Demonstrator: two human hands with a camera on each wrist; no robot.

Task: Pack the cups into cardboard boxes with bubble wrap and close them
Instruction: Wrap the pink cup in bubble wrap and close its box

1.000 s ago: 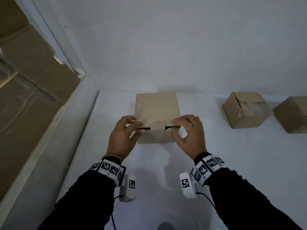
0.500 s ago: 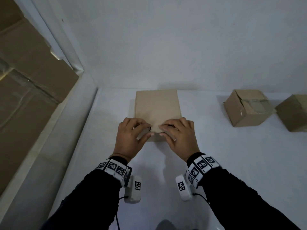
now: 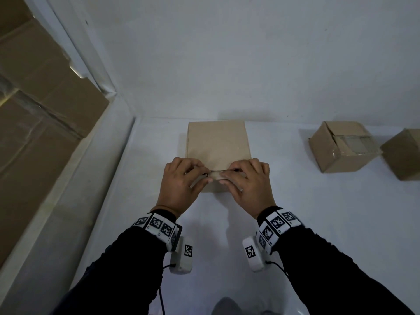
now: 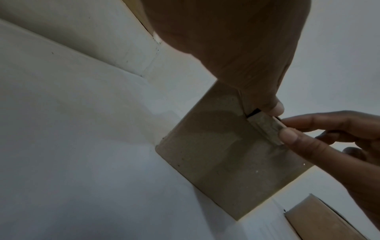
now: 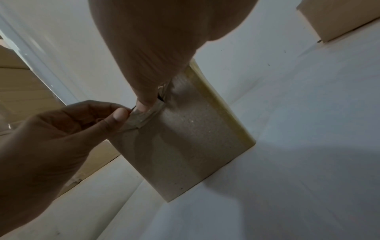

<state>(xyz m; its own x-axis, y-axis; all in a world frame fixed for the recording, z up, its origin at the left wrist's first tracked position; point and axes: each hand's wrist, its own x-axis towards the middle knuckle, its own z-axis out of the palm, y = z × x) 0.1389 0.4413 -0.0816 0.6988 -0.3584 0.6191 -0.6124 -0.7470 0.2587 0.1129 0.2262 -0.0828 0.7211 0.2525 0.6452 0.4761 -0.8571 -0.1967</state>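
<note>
A small brown cardboard box (image 3: 217, 142) stands on the white table (image 3: 295, 212), its lid folded flat over the top. No cup or bubble wrap shows. My left hand (image 3: 204, 176) and right hand (image 3: 226, 177) meet at the box's near top edge. Both pinch the lid's tuck tab (image 3: 216, 175) between thumb and curled fingers. In the left wrist view the tab (image 4: 265, 128) sticks out at the front wall (image 4: 216, 159), with a dark slit beside it. The right wrist view shows the tab (image 5: 141, 119) creased under both thumbs.
Two more closed cardboard boxes stand at the right: a taped one (image 3: 343, 146) and one cut by the frame edge (image 3: 405, 154). Large flat cardboard (image 3: 34, 114) leans behind a white ledge (image 3: 75, 178) on the left. A white wall (image 3: 227, 64) rises just behind the box.
Both hands slid inward along the front edge to the tab. The lid came down and the dark gap under it narrowed to a slit.
</note>
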